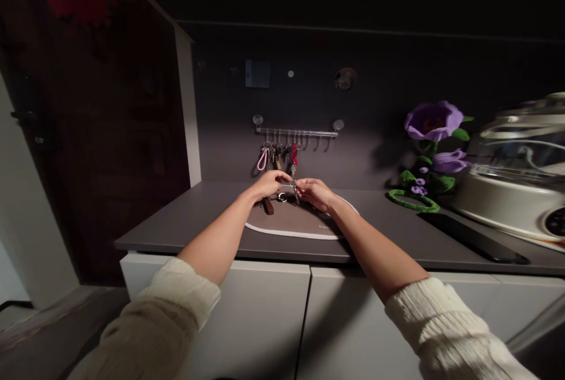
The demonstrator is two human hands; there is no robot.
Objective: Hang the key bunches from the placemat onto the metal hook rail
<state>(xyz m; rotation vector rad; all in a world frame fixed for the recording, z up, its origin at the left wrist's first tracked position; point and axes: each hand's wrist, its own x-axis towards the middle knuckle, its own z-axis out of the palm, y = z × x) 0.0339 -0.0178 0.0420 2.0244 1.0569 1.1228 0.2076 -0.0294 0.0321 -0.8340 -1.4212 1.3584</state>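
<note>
Over a brown mat with a white edge (291,228), my two hands meet with their fingertips close together. My left hand (270,182) pinches what looks like a small metal key ring (293,183). My right hand (314,192) grips the ring's other side, with a metal key (297,196) hanging beside its fingers. The fingers partly hide the ring. Below them a loose round metal ring (282,197) lies on the mat. A dark brown key fob (268,206) rests near my left wrist.
A hook rail (304,133) on the wall carries several keys, a pink strap (262,160) and a red cord (294,152). To the right are purple knitted flowers (435,121), a black phone (472,237) and a cream appliance (507,195). A dark door stands left.
</note>
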